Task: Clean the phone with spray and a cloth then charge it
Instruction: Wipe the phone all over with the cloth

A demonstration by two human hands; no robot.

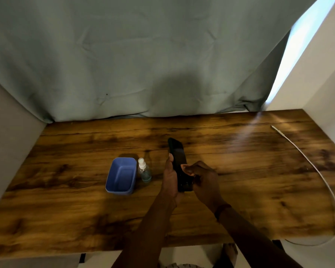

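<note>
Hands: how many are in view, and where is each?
2. The left hand grips the phone by its left edge, above the table. The right hand holds its lower right edge, thumb on the screen. No other hand shows.

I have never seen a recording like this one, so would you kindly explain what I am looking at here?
There is no machine: a person works with bare hands, and the single picture comes from a camera worn on their head, looking down. On the wooden table stand a blue tub and, right beside it, a small spray bottle. A white cable lies at the far right. The left hand grips a black phone, raised off the table, while the right hand holds its lower end. I cannot make out a cloth.
</note>
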